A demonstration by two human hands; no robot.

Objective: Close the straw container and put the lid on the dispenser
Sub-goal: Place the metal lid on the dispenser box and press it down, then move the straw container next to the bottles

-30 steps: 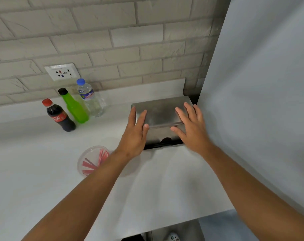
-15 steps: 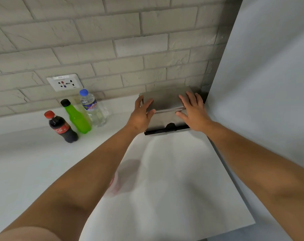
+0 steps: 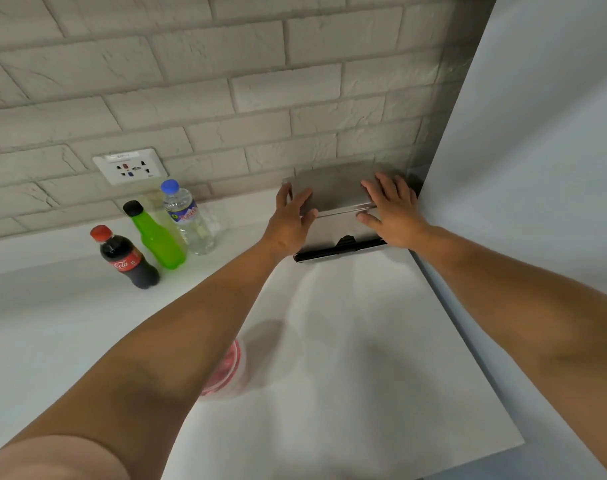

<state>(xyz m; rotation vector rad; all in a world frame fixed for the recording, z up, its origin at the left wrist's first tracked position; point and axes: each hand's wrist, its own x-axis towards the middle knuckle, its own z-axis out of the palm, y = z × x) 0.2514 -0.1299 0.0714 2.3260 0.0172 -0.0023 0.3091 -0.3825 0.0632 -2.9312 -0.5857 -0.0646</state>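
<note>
Both hands are on the steel dispenser (image 3: 333,233), up at its lid (image 3: 333,192). The left hand (image 3: 288,225) is spread over the lid's left end, thumb at the front edge. The right hand (image 3: 394,214) lies flat on the right end, fingers fanned. The straw container (image 3: 230,370) sits well in front of the dispenser, half hidden under the left forearm.

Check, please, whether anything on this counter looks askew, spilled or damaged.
Nothing stands out. The cola bottle, green bottle and water bottle stand upright; the lid sits flush on the dispenser; the straw container is half hidden.
</note>
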